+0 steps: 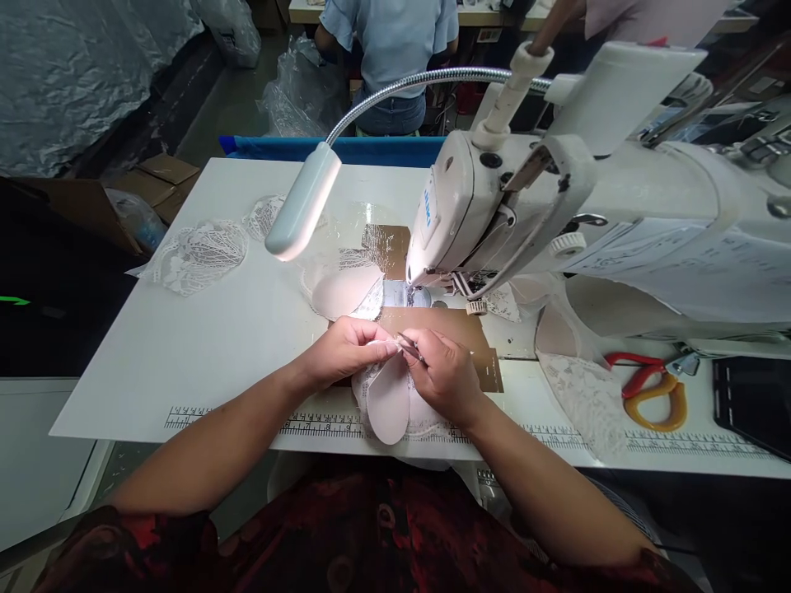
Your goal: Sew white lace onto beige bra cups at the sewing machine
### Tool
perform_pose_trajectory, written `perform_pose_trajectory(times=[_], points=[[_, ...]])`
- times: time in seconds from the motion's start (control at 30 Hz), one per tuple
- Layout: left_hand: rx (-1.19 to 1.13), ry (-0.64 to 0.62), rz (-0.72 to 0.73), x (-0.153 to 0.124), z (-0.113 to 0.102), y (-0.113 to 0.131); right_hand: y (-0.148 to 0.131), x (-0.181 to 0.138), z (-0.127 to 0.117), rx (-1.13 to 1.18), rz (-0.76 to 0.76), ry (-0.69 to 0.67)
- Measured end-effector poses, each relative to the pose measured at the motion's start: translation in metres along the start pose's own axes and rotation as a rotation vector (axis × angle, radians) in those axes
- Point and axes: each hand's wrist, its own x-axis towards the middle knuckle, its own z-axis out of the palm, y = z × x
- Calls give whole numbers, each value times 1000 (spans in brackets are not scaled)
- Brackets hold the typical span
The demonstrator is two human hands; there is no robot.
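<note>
My left hand [349,347] pinches the upper edge of a pale pink padded cup with white lace trim [389,403] near the table's front edge. My right hand [443,371] grips a small metal tool, likely tweezers or a snipper [409,347], with its tip at the lace where both hands meet. A second padded cup with lace [346,290] lies just beyond, left of the sewing machine's needle area [413,290].
A white sewing machine [556,214] fills the right side, its gooseneck lamp [302,210] hanging over the table [203,346]. Lace pieces [198,255] lie far left, more lace [584,395] and red-and-orange scissors [648,391] right. A dark tablet [751,403] sits far right. Another person [392,49] sits beyond.
</note>
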Motion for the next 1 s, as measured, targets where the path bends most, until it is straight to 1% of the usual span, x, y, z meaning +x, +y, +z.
perform_pose_trajectory(times=[0.1, 0.17, 0.23, 0.37, 0.57, 0.7, 0.8, 1.0], points=[[1, -17, 5, 0, 0, 1, -1, 2, -3, 158, 137, -27], [9, -14, 5, 0, -1, 2, -2, 2, -5, 203, 173, -49], [12, -14, 3, 0, -1, 1, -2, 3, -6, 194, 181, -51], [11, -20, 11, -1, -1, 2, -1, 2, -7, 167, 164, -39], [14, -25, 25, -1, -2, 2, 5, -3, -3, 110, -32, -11], [36, -19, -6, 0, -2, -1, 5, -4, -2, 14, -79, -24], [32, -32, -16, -1, -1, 0, 4, -2, -3, -9, -60, -16], [52, -49, -7, 0, 0, 3, 3, -1, -4, 27, 62, -55]])
